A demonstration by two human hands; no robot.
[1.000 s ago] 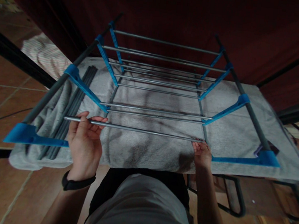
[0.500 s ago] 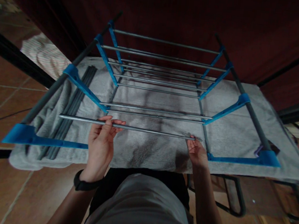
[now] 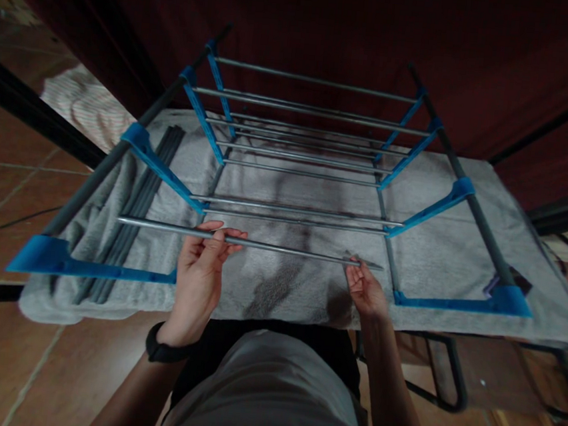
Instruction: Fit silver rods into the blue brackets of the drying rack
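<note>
At the upper left of the frame, a dark bar partly covers a striped cloth. Right of it, gray tubes lie bundled on a gray cloth, crossed by the blue-jointed rack. Low and left of center, my left hand pinches a metal rod, fingers hiding a stretch of it; the rod slants across the lower middle, in front of the rack's crossbars. My right hand holds it near its blurry right end. At the right, a blue corner piece partly hides a purplish-dark item too unclear to identify.
</note>
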